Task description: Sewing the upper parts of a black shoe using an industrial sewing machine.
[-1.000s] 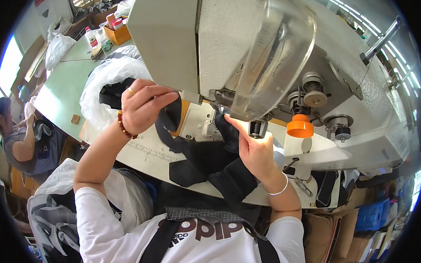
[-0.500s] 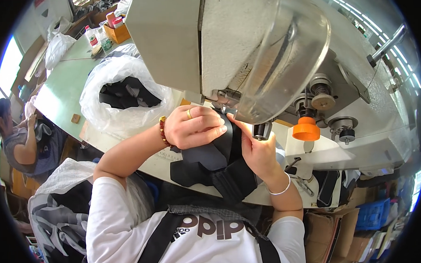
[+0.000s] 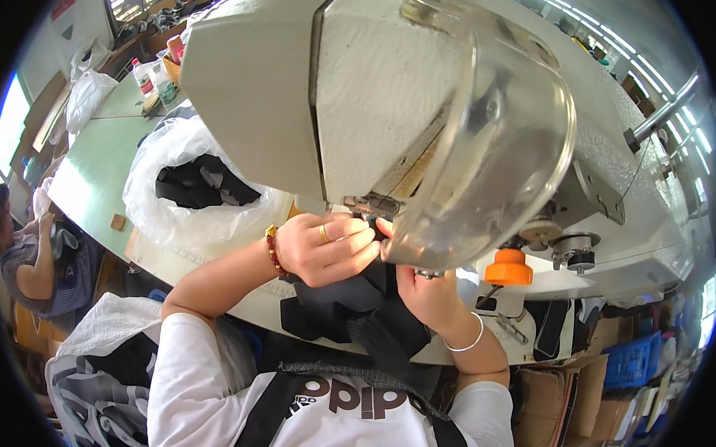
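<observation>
With left hand (image 3: 321, 248), pinching floppy black cloth (image 3: 346, 298), mid-frame, mostly below both; with right hand (image 3: 433, 298), touching; can't tell grip.

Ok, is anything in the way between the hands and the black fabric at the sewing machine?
Nothing visible: the left hand and right hand are both at the black fabric. The clear guard just overlaps part of the right hand in this view.

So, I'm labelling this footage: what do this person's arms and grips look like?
Short white sleeves; bare forearms. The left grip wears a golden ring, with a dark red beaded bracelet at its wrist; the right wrist has a thin silvery bangle. No gloves show.
</observation>
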`<state>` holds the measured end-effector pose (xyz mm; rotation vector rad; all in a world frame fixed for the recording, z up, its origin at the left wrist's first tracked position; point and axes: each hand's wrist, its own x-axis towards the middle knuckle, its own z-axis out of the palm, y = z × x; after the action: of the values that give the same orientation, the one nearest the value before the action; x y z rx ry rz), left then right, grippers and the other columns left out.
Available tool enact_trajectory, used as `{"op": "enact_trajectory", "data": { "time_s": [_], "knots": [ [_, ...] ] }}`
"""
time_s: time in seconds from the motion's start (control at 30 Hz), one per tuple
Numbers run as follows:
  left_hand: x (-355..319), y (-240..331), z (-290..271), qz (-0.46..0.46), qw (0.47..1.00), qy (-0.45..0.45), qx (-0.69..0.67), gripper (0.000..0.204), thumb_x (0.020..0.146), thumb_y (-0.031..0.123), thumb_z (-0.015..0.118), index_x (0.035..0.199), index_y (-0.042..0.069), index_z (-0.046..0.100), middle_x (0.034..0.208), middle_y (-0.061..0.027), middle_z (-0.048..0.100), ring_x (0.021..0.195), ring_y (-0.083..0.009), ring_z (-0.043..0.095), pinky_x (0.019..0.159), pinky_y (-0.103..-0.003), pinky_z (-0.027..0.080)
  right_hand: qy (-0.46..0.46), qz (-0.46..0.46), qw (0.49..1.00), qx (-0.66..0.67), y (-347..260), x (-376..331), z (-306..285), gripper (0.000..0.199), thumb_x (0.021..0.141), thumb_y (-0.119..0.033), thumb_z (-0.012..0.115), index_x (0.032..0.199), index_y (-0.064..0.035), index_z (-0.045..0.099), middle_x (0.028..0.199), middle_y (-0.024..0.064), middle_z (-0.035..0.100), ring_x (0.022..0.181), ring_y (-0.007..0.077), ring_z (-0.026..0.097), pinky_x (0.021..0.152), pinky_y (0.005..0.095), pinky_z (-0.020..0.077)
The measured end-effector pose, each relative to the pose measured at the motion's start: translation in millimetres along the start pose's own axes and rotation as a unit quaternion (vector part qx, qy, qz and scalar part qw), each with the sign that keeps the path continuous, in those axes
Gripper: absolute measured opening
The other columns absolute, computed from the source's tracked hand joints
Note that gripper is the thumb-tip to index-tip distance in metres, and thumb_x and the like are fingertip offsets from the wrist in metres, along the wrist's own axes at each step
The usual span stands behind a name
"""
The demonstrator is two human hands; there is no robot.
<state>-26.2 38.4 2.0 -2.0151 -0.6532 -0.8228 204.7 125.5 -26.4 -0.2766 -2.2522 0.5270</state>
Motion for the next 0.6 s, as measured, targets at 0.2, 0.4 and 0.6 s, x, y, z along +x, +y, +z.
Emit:
{"op": "enact_trajectory", "data": {
  "time_s": [0.2,0.4,0.6],
  "knots": [
    [-7.7,8.9,1.8,-0.001,0.995,0.099,-0.01,0.014,0.079,-0.004,0.074,0.092,0.002,0.076,0.098,-0.0109,0.074,0.089,-0.0228,0.073,0.068,-0.029,0.062,-0.148,0.149,0.962,0.175,21.8,-28.3,6.6,0.043,0.106,-0.01,0.055,0.148,0.0003,0.05,0.131,0.0075,0.068,0.112,0.0148,0.062,0.108,0.0315,0.0441],
    [-19.4,17.2,12.2,-0.078,0.991,0.098,-0.043,0.014,0.077,-0.003,0.077,0.089,0.003,0.075,0.094,-0.0098,0.077,0.091,-0.0232,0.075,0.06,-0.025,0.058,-0.1,0.099,0.963,0.229,16.4,-30.4,-0.2,0.048,0.106,-0.017,0.055,0.148,0.0,0.042,0.116,0.0064,0.064,0.108,0.014,0.057,0.105,0.0304,0.04],
    [-20.2,19.7,9.3,-0.101,0.988,0.104,-0.045,0.013,0.077,-0.003,0.075,0.089,0.003,0.074,0.094,-0.0118,0.077,0.091,-0.0251,0.077,0.055,-0.025,0.056,-0.068,0.053,0.995,0.04,-14.4,-16.7,-10.8,0.034,0.098,-0.017,0.061,0.127,0.0,0.052,0.1,0.0105,0.063,0.096,0.0223,0.06,0.092,0.037,0.0422]
  ]
}}
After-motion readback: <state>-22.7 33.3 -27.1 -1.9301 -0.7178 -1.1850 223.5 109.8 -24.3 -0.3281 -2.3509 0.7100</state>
